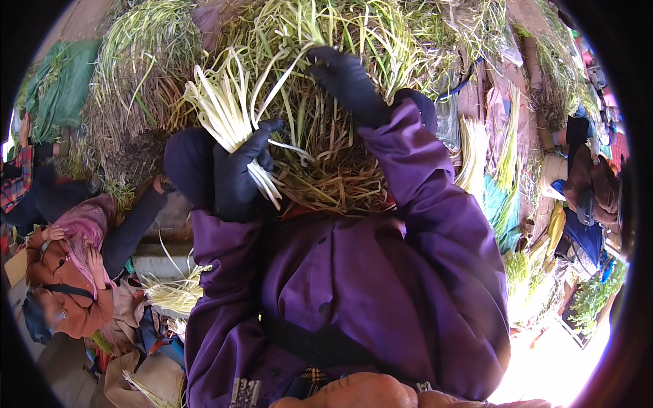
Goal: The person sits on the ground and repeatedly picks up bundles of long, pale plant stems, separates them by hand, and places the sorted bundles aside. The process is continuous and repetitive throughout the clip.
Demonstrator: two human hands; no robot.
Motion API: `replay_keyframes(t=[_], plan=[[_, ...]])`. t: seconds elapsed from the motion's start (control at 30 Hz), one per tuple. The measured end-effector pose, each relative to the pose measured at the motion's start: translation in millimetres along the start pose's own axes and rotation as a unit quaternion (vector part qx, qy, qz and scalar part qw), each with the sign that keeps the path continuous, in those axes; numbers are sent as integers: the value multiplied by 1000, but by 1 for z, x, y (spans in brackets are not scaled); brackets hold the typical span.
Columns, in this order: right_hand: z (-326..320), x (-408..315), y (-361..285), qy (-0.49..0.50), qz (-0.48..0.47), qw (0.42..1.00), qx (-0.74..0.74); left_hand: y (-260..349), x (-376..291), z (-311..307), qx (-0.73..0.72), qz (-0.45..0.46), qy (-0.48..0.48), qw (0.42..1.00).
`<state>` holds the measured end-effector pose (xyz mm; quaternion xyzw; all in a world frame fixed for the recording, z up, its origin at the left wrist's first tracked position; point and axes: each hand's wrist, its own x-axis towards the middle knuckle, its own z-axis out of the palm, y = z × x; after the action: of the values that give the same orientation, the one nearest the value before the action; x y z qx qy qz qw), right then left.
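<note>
My left hand (244, 171), in a black glove, is closed around a bunch of long pale vegetable stalks (222, 109). The stalks fan out above the fist, and their other ends poke out below it. My right hand (344, 79), also gloved in black, is raised over a heap of stalks and leaves (326, 168). At its fingertips is the far end of one long pale stalk (280, 84), which bends up from beside the bunch; the fingers seem to pinch it. Between my knees the heap is brown and dry-looking, with greener leaves farther off.
Sorted pale stalks (472, 153) lie on the right, near a teal sheet (502, 209). More cut stalks (176, 290) rest on the left. A co-worker (76, 275) sits at left, and another person (592, 173) is at far right. Green netting (61, 81) covers something upper left.
</note>
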<state>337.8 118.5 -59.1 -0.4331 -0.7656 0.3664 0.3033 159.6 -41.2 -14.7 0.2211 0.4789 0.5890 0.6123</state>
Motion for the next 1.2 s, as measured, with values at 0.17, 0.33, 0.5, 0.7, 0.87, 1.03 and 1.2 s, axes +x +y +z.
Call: replay_keyframes(t=[0.17, 0.33, 0.5, 0.7, 0.87, 1.03, 1.2], plan=[[-32, -8, 20, 36, 115, 973, 198, 0, 0, -7, -24, 17, -2, 1000], [-48, -11, 23, 107, 159, 937, 292, -1, -11, -19, -47, 40, -21, 998], [-56, -8, 22, 92, 156, 955, 236, -2, -18, -27, -55, 55, -37, 996], [-48, -33, -16, -49, -75, 944, 318, -4, -13, -23, -75, 76, -42, 993], [14, -51, -48, -166, -104, 972, 128, -6, -7, -17, -57, 69, -49, 995], [36, -43, -46, -312, 63, 902, 293, -3, -10, -14, -29, 73, -15, 997], [30, -46, -55, -189, 0, 938, 290, -5, -8, -13, -34, 51, 0, 998]])
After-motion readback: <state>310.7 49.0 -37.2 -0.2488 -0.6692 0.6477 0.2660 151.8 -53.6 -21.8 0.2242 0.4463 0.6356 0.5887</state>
